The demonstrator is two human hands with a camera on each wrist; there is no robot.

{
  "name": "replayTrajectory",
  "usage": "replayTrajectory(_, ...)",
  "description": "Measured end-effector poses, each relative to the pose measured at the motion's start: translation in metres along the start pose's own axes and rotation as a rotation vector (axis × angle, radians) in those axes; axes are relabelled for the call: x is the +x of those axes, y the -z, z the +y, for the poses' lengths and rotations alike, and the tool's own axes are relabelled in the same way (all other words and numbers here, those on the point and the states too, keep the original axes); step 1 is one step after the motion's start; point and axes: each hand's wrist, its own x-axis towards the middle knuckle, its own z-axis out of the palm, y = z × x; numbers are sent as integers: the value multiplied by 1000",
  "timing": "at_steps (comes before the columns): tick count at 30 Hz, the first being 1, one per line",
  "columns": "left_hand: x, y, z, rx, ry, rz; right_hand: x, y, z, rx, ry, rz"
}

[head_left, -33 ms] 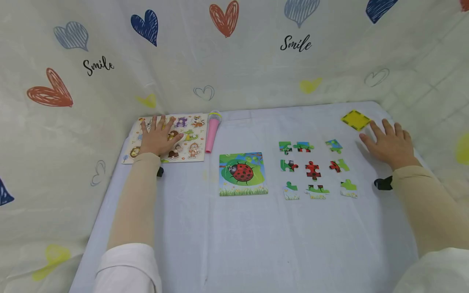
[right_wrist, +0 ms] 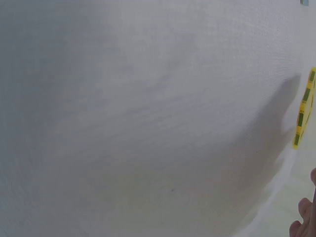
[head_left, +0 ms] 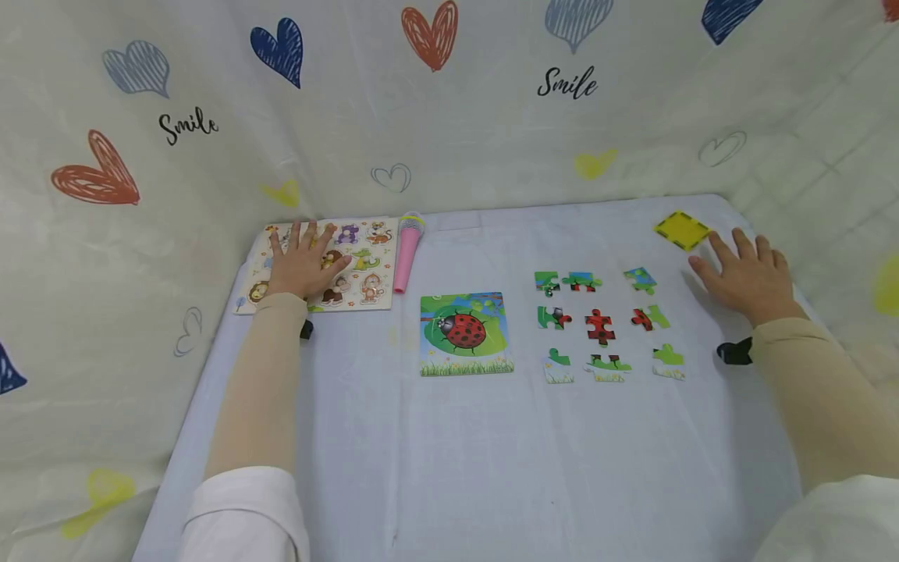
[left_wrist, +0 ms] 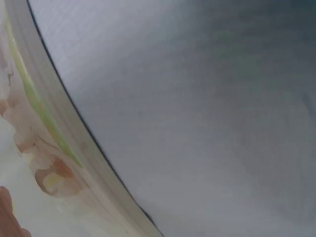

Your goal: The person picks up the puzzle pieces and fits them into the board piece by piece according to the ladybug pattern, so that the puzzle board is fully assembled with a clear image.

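My left hand (head_left: 303, 264) lies with spread fingers over a wooden animal puzzle board (head_left: 382, 269) at the far left, hiding part of its pictures. In the left wrist view the edge of that board (left_wrist: 74, 118) runs down the left side. At the far right, my right hand (head_left: 753, 279) has its fingers spread, the fingertips close to a yellow square tile (head_left: 683, 230). The right wrist view catches the tile (right_wrist: 304, 108) and a few fingertips at its right border. Neither hand grips anything.
A ladybug picture card (head_left: 467, 334) lies mid-table. To its right, several loose jigsaw pieces (head_left: 600, 326) are laid out in rows. A pink toy microphone (head_left: 406, 257) is beside the animal board. Behind the white-covered table (head_left: 492, 468) hangs a heart-printed cloth (head_left: 477, 117).
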Motion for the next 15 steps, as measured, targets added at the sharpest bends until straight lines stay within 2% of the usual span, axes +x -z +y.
replayTrajectory(3, 2, 0, 0, -4, -2, -7, 1, -1, -1, 12, 2, 0)
replayTrajectory(7, 7, 0, 1, -14, -22, -32, 3, 3, -12, 33, 49, 43)
replayTrajectory(15, 17, 2, 20, -8, -146, -38, 7, 15, -73, -2, 204, 149)
